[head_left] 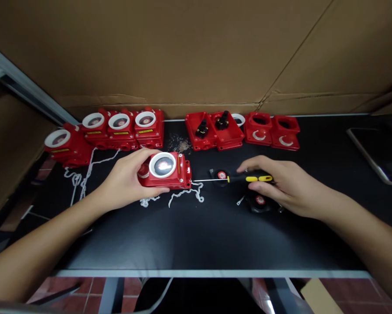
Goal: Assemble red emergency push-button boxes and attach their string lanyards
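My left hand is closed around a red box with a round white-rimmed window, lying on the black table. In my right hand is a screwdriver with a black and yellow handle. Its thin shaft points left, and the tip meets the box's right side near a corner lug. White string trails on the table below the box. Two black parts with red round labels lie near my right hand: one dial part behind the shaft, another dial part partly under my hand.
Several assembled red boxes stand at the back left, some with white strings. Behind the middle are two open red housings with black fittings, beside red covers. A light-framed tray sits far right. Cardboard walls the back.
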The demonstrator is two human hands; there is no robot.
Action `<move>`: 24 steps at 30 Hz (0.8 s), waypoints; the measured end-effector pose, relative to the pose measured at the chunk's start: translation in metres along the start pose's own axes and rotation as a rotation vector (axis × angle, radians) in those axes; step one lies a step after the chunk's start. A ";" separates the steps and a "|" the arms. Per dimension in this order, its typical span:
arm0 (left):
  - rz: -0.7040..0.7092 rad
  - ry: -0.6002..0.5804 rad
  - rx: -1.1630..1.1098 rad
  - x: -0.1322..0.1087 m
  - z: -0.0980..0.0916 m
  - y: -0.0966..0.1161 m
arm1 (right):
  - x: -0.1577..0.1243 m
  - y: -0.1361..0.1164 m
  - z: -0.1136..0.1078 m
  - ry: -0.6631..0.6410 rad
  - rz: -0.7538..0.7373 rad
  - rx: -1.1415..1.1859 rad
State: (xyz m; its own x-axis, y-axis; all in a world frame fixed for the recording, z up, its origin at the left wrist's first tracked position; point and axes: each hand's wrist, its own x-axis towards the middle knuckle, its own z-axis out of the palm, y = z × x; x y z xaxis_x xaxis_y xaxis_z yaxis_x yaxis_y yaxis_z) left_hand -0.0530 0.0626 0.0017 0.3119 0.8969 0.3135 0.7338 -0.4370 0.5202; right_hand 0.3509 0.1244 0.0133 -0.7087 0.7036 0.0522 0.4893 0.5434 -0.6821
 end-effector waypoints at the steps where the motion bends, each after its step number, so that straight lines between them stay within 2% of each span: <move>1: -0.001 0.001 -0.005 0.000 0.000 0.000 | -0.002 0.000 0.000 0.017 0.017 0.006; 6: 0.000 0.003 -0.025 0.000 -0.001 0.000 | -0.007 0.000 -0.005 -0.006 -0.043 0.013; 8: -0.009 0.007 -0.032 0.000 -0.002 0.000 | -0.007 0.001 -0.007 0.023 -0.083 -0.005; 11: -0.053 0.020 -0.046 0.001 -0.002 -0.001 | -0.005 0.002 -0.008 0.060 -0.106 -0.055; 14: -0.064 0.022 -0.057 0.001 -0.002 -0.001 | -0.003 0.000 -0.006 0.042 -0.114 -0.117; 19: -0.058 0.023 -0.090 0.000 -0.002 0.004 | 0.000 0.003 0.000 0.057 -0.214 -0.280; 24: -0.081 0.012 -0.087 0.002 -0.003 0.006 | -0.006 0.002 0.002 0.044 -0.155 -0.218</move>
State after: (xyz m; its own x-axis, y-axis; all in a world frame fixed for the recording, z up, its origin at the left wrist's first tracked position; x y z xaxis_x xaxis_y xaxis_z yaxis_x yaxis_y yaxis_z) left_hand -0.0499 0.0611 0.0080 0.2460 0.9288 0.2773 0.7009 -0.3681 0.6109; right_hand 0.3550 0.1206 0.0108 -0.7633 0.6207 0.1791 0.4776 0.7289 -0.4904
